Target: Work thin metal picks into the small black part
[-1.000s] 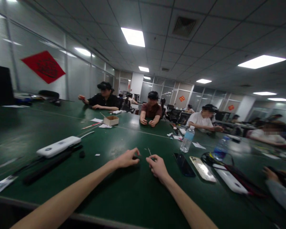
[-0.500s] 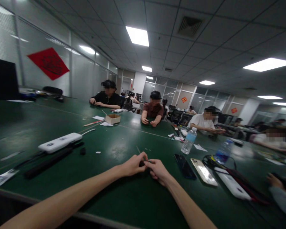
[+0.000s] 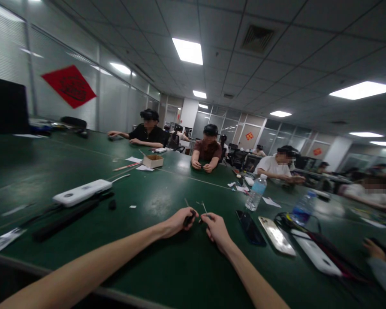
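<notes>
Both my hands rest on the green table (image 3: pixel 167 266) near its middle. My left hand (image 3: pixel 177 222) is closed round a small dark object (image 3: pixel 189 219) with a thin pin sticking up from it. My right hand (image 3: pixel 216 228) is closed in a pinch on a thin metal stick (image 3: pixel 204 207) that points up and away. The two hands are a little apart, fingertips facing each other. What the dark object is I cannot make out.
A white power strip (image 3: pixel 82 192) and black bars lie at the left. Two phones (image 3: pixel 250 227) (image 3: pixel 275 235), another white strip (image 3: pixel 315 253), cables and two water bottles (image 3: pixel 256 192) lie at the right. A cardboard box (image 3: pixel 153 161) stands farther off. Several people sit along the far edge; another person's hand (image 3: pixel 375 249) is at the right.
My hands came together half a second ago and have now drawn slightly apart again. The camera has tilted a little; the far person at the left stretched an arm out.
</notes>
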The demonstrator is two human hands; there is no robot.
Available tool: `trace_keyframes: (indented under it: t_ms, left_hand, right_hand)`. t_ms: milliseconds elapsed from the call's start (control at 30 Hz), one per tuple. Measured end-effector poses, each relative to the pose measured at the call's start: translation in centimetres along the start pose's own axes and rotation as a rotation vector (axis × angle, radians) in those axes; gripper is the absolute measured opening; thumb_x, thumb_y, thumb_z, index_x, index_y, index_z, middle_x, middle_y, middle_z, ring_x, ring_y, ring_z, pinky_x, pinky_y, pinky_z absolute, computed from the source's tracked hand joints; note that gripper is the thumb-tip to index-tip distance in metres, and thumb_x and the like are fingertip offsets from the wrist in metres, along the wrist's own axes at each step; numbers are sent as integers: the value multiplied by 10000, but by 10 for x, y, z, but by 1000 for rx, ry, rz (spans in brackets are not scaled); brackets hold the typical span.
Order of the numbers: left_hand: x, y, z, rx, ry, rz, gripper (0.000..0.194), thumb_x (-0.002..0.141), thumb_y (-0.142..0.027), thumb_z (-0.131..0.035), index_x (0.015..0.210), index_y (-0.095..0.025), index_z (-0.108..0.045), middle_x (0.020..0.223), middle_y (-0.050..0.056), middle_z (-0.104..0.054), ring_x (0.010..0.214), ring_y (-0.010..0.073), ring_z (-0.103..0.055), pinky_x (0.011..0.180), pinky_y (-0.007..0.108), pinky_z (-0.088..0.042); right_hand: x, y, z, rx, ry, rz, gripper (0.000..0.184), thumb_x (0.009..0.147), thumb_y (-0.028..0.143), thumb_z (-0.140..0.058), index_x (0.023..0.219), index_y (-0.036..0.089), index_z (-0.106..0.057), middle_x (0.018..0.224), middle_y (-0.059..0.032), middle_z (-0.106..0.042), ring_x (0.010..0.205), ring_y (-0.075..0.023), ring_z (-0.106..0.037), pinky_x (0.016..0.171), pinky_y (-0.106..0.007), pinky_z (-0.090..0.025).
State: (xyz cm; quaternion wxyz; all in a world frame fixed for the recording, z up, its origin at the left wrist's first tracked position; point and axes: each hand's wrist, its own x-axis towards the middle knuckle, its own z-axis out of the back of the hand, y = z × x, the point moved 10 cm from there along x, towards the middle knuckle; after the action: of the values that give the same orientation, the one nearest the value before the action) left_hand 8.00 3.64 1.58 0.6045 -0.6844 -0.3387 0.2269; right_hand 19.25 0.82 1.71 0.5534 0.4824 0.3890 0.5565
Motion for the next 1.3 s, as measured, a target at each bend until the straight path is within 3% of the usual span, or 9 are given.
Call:
trace_keyframes:
  t_ms: [100, 267, 367, 767, 900, 1133, 1300]
  left_hand:
    - [-5, -8, -5, -6, -4, -29, 263, 735, -283, -551, 960, -147, -555, 816, 40, -563, 665, 107, -534, 575, 220, -395]
    - [-12, -18, -6, 90, -36, -79, 346, 692, -344, -663, 978, -165, -588, 935, 64, -581, 861, 157, -551, 673, 250, -447]
    - [-11, -15, -6, 66, -32, -71, 405, 658, -360, -698, 995, -165, -588, 925, 68, -587, 841, 169, -566, 676, 288, -476]
    - [-7, -9, 10, 14, -78, -108, 518, 613, -253, -744, 1096, -155, -583, 1021, 106, -608, 878, 188, -586, 756, 333, -482]
    - [-3, 0, 17, 21, -112, -77, 523, 607, -261, -751, 1084, -125, -588, 987, 109, -619, 852, 189, -594, 743, 332, -483]
    - [-3, 1, 10, -22, -40, -55, 484, 627, -280, -742, 1059, -114, -600, 1006, 113, -621, 828, 177, -607, 783, 338, -474]
    - [-2, 2, 12, -22, -71, -41, 486, 609, -292, -756, 1036, -115, -606, 926, 90, -624, 803, 176, -605, 769, 351, -483]
  right_hand:
    - [-3, 6, -4, 3, 19, 17, 439, 748, 537, -535, 942, 145, -569, 428, 82, -425, 283, -50, -332, 250, -145, -210]
    - [-10, 17, -1, -18, -41, 25, 486, 679, 565, -588, 926, 148, -573, 460, 79, -441, 299, -42, -335, 264, -145, -224]
    - [-11, 18, 2, -23, -80, 28, 478, 650, 543, -625, 914, 148, -571, 454, 83, -436, 304, -41, -331, 270, -146, -233]
    - [-8, 15, -4, -21, 22, 63, 390, 700, 453, -626, 956, 166, -563, 468, 80, -444, 318, -43, -320, 264, -146, -232]
    - [-9, 14, -1, -29, -20, 27, 420, 672, 460, -653, 948, 158, -557, 435, 89, -423, 302, -45, -315, 262, -152, -220]
    - [-12, 20, 0, -9, -51, 5, 456, 614, 507, -678, 887, 159, -568, 492, 72, -481, 300, -33, -328, 267, -153, -216]
    - [-12, 19, -2, -12, -35, 21, 438, 651, 509, -649, 898, 155, -574, 440, 77, -446, 297, -46, -330, 265, -159, -225]
